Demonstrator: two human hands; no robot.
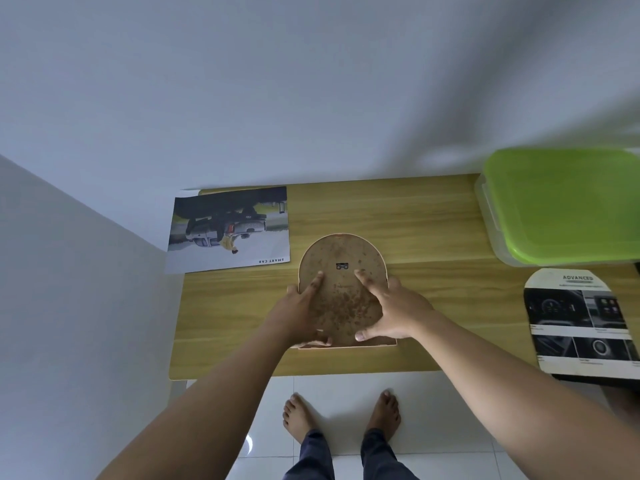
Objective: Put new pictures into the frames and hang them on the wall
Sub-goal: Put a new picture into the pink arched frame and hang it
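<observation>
An arch-shaped picture frame (341, 292) lies face down on the wooden table (433, 237), its stained brown backing board and small metal hanger turned up. My left hand (304, 306) grips the frame's left edge, fingers on the backing and thumb at the lower edge. On the other side my right hand (391, 311) grips the right edge, fingers spread on the board and thumb near the bottom. A rectangular printed picture of a pickup truck (230, 230) lies at the table's back left. An arch-cut printed picture of car interiors (581, 323) lies at the right.
A clear plastic box with a green lid (561, 206) stands at the table's back right. White walls close in behind and to the left of the table. My bare feet (343, 417) stand on white floor tiles in front of it.
</observation>
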